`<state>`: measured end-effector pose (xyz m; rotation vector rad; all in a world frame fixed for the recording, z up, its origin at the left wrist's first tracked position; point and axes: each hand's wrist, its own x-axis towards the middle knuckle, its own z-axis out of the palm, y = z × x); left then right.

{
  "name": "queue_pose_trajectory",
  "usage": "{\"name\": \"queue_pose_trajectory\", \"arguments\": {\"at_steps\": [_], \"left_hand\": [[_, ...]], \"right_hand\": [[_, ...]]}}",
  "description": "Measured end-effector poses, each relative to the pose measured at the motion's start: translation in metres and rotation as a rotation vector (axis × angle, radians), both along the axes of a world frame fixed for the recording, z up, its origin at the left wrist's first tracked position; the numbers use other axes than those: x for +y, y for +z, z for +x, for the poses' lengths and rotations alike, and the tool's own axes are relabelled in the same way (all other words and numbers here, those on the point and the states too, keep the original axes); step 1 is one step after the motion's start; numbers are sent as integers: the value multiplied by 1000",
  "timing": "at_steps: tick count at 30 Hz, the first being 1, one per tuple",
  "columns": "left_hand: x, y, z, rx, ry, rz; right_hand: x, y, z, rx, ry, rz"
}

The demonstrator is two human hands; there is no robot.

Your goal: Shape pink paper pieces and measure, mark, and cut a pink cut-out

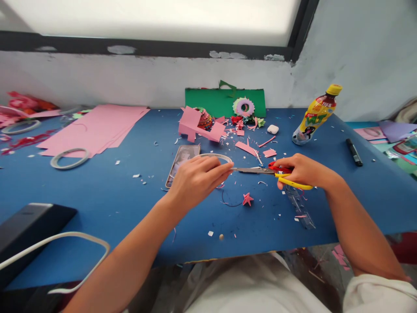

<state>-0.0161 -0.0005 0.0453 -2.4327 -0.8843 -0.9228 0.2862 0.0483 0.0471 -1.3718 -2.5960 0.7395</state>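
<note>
My left hand (202, 176) is closed in a pinch, with a white roll of tape (223, 157) showing behind its fingers. My right hand (301, 168) grips scissors (293, 182) with red and yellow handles. Their blades point left and reach the fingertips of my left hand; any tape end between them is too small to make out. Below the blades lies a small pink paper star (247, 199). A phone (183, 163) rests flat on the table, partly covered by my left hand. Under my right hand is a clear ruler (299, 206).
Pink paper sheets (97, 126) and another tape roll (70, 159) lie on the left. Pink cut paper (202, 126), a green sheet (208, 99) and scraps sit at the back. A bottle (316, 115), a white case (273, 129) and a black marker (354, 152) are right.
</note>
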Motion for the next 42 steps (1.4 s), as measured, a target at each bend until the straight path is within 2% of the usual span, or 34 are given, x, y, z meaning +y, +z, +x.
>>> {"name": "queue_pose_trajectory", "arguments": {"at_steps": [8,17,22,25,27,29,32,35,37,38,40,42], "left_hand": [[0,0,-1,-12,-21,-32],[-1,-5,5,0,-38,-169],[-1,-2,-2,-40,-26,-187],[0,4,-9,-159,-22,-155],[0,6,-9,-185,-40,-138],[-1,5,-5,-163,-72,-147],[-3,2,2,-152,-103,-182],[-5,0,8,-206,-100,-187],[-5,-1,10,-216,-93,-181],[-5,-1,10,-210,-90,-182],[-5,-3,12,-192,-88,-188],[-5,-5,14,-176,-96,-195]], "right_hand": [[-4,9,-2,-56,17,-5],[7,9,10,25,-96,-298],[27,2,42,-18,-121,-422],[43,-10,63,-91,-286,-254],[54,-21,70,-228,-426,24],[62,-32,70,-344,-482,184],[66,-42,62,-370,-415,213],[56,-41,40,-313,-326,304],[39,-34,16,-132,-270,390],[29,-30,2,12,-205,381],[5,-23,-26,301,-66,273],[-16,-18,-50,473,14,147]]}}
